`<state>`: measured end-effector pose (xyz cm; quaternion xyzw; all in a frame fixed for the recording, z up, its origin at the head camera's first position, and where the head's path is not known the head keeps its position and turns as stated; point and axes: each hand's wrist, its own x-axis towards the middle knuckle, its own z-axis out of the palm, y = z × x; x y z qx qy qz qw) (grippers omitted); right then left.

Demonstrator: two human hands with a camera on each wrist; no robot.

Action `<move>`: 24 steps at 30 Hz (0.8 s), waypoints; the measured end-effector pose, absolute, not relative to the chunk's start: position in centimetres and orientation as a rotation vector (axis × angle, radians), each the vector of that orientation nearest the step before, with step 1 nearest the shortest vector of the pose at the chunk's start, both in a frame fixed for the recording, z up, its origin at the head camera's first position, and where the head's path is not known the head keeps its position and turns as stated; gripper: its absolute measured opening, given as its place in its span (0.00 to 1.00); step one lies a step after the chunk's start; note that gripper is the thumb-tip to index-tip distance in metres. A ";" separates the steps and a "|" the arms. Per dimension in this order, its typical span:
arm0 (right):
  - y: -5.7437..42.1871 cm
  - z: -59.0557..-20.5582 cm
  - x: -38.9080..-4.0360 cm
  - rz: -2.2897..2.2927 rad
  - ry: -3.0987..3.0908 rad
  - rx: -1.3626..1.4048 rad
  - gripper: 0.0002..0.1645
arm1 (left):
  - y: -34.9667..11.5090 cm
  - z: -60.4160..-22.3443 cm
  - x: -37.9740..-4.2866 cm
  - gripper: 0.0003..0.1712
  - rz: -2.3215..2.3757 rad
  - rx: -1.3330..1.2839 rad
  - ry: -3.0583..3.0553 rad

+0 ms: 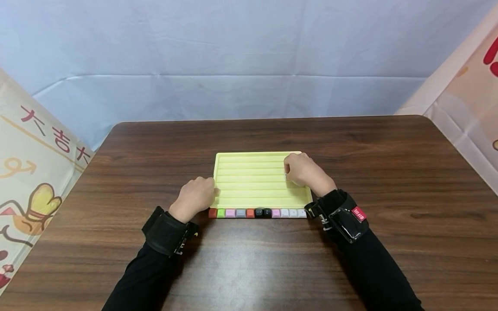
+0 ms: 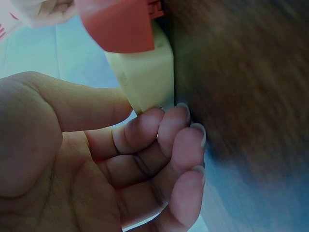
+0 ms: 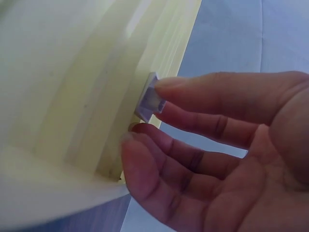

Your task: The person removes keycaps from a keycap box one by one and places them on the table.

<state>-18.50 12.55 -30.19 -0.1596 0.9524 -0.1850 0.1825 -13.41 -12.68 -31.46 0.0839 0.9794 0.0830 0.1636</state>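
Observation:
A pale yellow ridged tray [image 1: 249,179] lies on the table. My left hand [image 1: 196,194] grips its left edge; in the left wrist view, the thumb and curled fingers hold the yellow edge beside a red keycap [image 2: 123,26]. Over the tray's right part, my right hand [image 1: 306,173] pinches a pale, whitish-lilac keycap [image 3: 150,99] between thumb and fingers. That keycap stands against a tray ridge, its hollow side showing in the right wrist view. Along the tray's near edge runs a row of coloured keycaps [image 1: 241,213]: red, green, pink, grey, black and white.
The brown wooden table [image 1: 249,263] extends around the tray on all sides. A pale blue cloth [image 1: 249,56] hangs behind it. Printed cloths stand at the left [image 1: 35,181] and the right [image 1: 467,99].

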 end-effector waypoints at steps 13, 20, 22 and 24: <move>12.6 -30.3 -18.5 -0.533 2.678 -0.443 0.08 | -12.7 -31.6 -13.5 0.17 0.228 0.254 2.802; 12.6 -30.2 -18.5 -0.522 2.681 -0.436 0.09 | -12.6 -31.6 -13.6 0.16 0.226 0.243 2.794; 12.6 -30.2 -18.6 -0.512 2.677 -0.436 0.10 | -12.6 -31.6 -13.6 0.16 0.229 0.241 2.790; 12.5 -30.1 -18.6 -0.502 2.670 -0.431 0.12 | -12.6 -31.6 -13.6 0.15 0.232 0.240 2.786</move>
